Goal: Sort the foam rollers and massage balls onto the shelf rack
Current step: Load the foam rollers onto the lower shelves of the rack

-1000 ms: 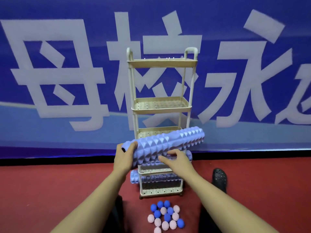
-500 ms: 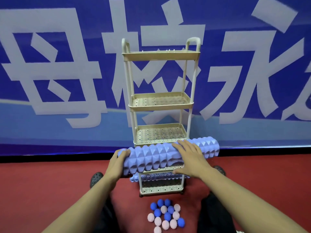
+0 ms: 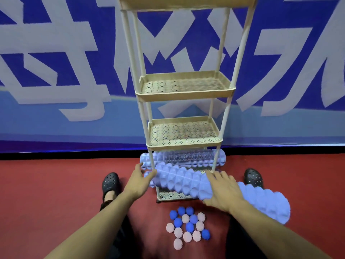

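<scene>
I hold a lilac ridged foam roller point(image 3: 183, 181) slanted in front of the beige shelf rack point(image 3: 183, 94), low down, with its right end toward me. My left hand point(image 3: 137, 181) cups its left end by the rack's left post. My right hand point(image 3: 222, 192) grips over its middle. A second lilac roller point(image 3: 179, 158) lies across a lower tier. The end of a third point(image 3: 148, 174) shows below it, mostly hidden by the held one. Several blue and pink spiky massage balls point(image 3: 188, 228) lie clustered on the red floor in front of the rack.
The two tiers point(image 3: 183, 145) above the rollers hold nothing. My feet in black clogs point(image 3: 110, 184) point(image 3: 253, 178) flank the rack's base. A blue banner wall point(image 3: 56, 71) stands right behind the rack.
The held roller has come down from the middle of the rack to its lower tiers, and its right end has swung out toward me. My view has moved closer to the rack.
</scene>
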Available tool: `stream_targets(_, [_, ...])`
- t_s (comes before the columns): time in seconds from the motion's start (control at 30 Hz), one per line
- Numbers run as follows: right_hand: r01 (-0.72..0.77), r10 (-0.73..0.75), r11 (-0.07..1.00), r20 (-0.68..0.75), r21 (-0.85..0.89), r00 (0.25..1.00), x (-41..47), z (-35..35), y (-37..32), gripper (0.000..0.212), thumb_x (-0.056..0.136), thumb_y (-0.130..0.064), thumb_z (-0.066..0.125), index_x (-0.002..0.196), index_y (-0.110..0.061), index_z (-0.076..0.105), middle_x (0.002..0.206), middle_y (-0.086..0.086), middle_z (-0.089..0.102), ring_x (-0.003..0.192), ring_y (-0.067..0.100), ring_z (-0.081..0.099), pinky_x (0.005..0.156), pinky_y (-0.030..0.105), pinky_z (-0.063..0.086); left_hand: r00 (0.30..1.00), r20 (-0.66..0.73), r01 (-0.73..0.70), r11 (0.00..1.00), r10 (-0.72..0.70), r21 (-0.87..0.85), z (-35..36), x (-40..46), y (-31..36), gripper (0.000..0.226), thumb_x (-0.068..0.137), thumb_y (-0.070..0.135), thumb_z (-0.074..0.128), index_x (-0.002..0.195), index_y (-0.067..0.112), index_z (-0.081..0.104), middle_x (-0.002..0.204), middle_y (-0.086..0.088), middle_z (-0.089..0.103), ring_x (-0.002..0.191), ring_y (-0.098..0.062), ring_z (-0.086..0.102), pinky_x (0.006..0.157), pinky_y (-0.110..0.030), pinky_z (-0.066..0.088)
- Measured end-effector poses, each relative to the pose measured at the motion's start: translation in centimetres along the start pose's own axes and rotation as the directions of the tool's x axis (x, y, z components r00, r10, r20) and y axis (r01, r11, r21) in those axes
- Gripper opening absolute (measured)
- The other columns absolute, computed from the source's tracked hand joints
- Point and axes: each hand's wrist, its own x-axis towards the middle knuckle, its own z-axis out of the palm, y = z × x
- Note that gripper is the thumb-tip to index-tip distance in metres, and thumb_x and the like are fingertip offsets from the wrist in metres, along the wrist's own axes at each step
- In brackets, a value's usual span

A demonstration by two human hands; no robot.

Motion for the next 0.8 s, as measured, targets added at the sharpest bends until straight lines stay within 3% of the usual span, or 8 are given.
stream_targets(0.07, [-0.078, 0.079, 0.997, 0.029, -0.023, 0.996, 1.2, 0.5, -0.2, 0.100, 0.054, -0.068, 0.070, 0.139, -0.018, 0.053, 0.115, 0.004, 0.063, 0.099, 0.029, 0.059, 0.075, 0.042, 0.046, 0.993, -0.110, -0.032, 0.999, 0.034, 0.015, 0.2, 2.0, 0.8, 0.078, 0.094, 0.037, 0.071, 0.155, 0.012, 0.030, 0.147, -0.005, 0.049, 0.127, -0.023, 0.054, 0.101, -0.033, 0.044])
stream_targets(0.2, [-0.167, 0.173, 0.983, 0.063, -0.079, 0.983, 3.9, 1.6, -0.7, 0.105, 0.052, -0.064, 0.080, 0.139, -0.013, 0.053, 0.116, 0.009, 0.064, 0.101, 0.032, 0.058, 0.080, 0.045, 0.045, 0.963, -0.246, -0.111, 0.994, 0.107, -0.004, 0.5, 6.4, 1.8, 0.090, 0.092, 0.040, 0.071, 0.160, 0.013, 0.019, 0.158, -0.009, 0.037, 0.141, -0.023, 0.043, 0.114, -0.040, 0.038])
stream_targets(0.33, [-0.153, 0.157, 0.981, 0.021, -0.117, 0.987, 6.3, 3.3, -1.1, 0.105, 0.053, -0.063, 0.083, 0.139, -0.011, 0.052, 0.118, 0.010, 0.063, 0.108, 0.033, 0.058, 0.083, 0.045, 0.045, 0.968, -0.213, -0.149, 0.988, 0.136, -0.046, 1.2, 9.6, 2.8, 0.069, 0.097, 0.032, 0.068, 0.153, 0.018, 0.030, 0.128, 0.005, 0.061, 0.115, -0.018, 0.063, 0.098, -0.039, 0.052])
stream_targets(0.4, [-0.169, 0.171, 0.978, 0.007, -0.123, 0.985, 7.0, 3.9, -1.2, 0.111, 0.042, -0.062, 0.088, 0.133, -0.007, 0.058, 0.109, 0.013, 0.065, 0.099, 0.036, 0.060, 0.077, 0.046, 0.047, 0.966, -0.208, -0.157, 0.988, 0.154, 0.002, 1.6, 10.4, 2.9, 0.045, 0.100, 0.030, 0.063, 0.139, 0.016, 0.042, 0.110, 0.007, 0.064, 0.104, -0.021, 0.066, 0.083, -0.030, 0.052])
stream_targets(0.47, [-0.183, 0.181, 0.979, -0.030, -0.090, 0.983, 7.5, 4.4, -1.3, 0.112, 0.033, -0.060, 0.091, 0.126, -0.004, 0.063, 0.100, 0.015, 0.066, 0.092, 0.037, 0.061, 0.071, 0.047, 0.048, 0.963, -0.223, -0.166, 0.985, 0.152, -0.047, 1.8, 10.7, 2.8, 0.035, 0.103, 0.037, 0.056, 0.130, 0.016, 0.047, 0.108, 0.006, 0.063, 0.102, -0.019, 0.064, 0.082, -0.029, 0.050])
stream_targets(0.53, [-0.189, 0.187, 0.979, -0.041, -0.074, 0.982, 7.9, 4.3, -1.6, 0.110, 0.037, -0.059, 0.090, 0.129, -0.005, 0.061, 0.103, 0.014, 0.065, 0.094, 0.036, 0.061, 0.074, 0.047, 0.048, 0.956, -0.255, -0.176, 0.978, 0.143, -0.112, 1.8, 11.0, 3.3, 0.035, 0.104, 0.047, 0.049, 0.118, 0.014, 0.049, 0.102, 0.006, 0.061, 0.095, -0.013, 0.061, 0.085, -0.034, 0.049])
stream_targets(0.7, [-0.174, 0.170, 0.981, -0.059, -0.083, 0.984, 9.0, 3.8, -2.4, 0.103, 0.063, -0.056, 0.078, 0.148, -0.011, 0.040, 0.125, 0.010, 0.058, 0.116, 0.031, 0.054, 0.090, 0.046, 0.043, 0.932, -0.347, -0.194, 0.951, 0.102, -0.241, 2.7, 11.6, 5.1, 0.042, 0.102, 0.056, 0.047, 0.099, 0.014, 0.049, 0.083, 0.007, 0.050, 0.075, -0.010, 0.053, 0.070, -0.029, 0.047])
stream_targets(0.8, [-0.153, 0.146, 0.985, -0.078, -0.081, 0.986, 9.9, 4.0, -3.4, 0.102, 0.066, -0.054, 0.077, 0.150, -0.011, 0.036, 0.126, 0.011, 0.057, 0.117, 0.033, 0.051, 0.093, 0.047, 0.040, 0.900, -0.417, -0.192, 0.973, 0.125, -0.125, 2.8, 12.2, 4.9, 0.047, 0.104, 0.056, 0.043, 0.084, 0.014, 0.048, 0.074, 0.004, 0.050, 0.067, -0.013, 0.049, 0.061, -0.032, 0.039])
